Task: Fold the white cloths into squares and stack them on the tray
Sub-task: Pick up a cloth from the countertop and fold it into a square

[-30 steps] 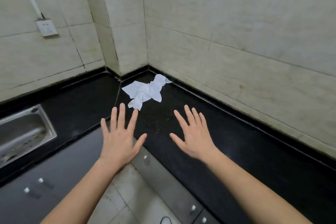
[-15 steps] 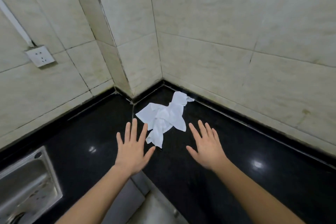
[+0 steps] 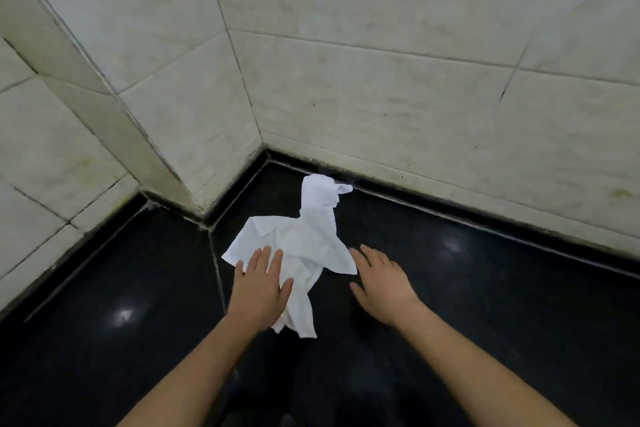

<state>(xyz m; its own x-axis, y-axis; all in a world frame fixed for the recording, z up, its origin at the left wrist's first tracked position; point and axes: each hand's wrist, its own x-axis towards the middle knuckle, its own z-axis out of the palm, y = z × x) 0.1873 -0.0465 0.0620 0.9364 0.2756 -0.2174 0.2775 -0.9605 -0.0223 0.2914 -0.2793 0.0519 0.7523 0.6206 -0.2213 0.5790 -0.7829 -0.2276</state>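
Note:
A crumpled white cloth [image 3: 304,243] lies on the black countertop [image 3: 485,295] near the inner corner of the tiled walls. My left hand [image 3: 259,288] is flat over the cloth's left near part, fingers spread, palm down. My right hand [image 3: 381,281] hovers open just right of the cloth, its fingertips beside the cloth's right corner. Neither hand grips anything. No tray is in view.
Pale tiled walls [image 3: 381,97] close the counter at the back and right, with a projecting tiled column [image 3: 114,121] at the left. A seam [image 3: 216,263] runs across the counter under the cloth's left edge.
Both hands moved forward to the cloth; my left hand now rests over it. The view came closer and the sink and wall socket left the frame.

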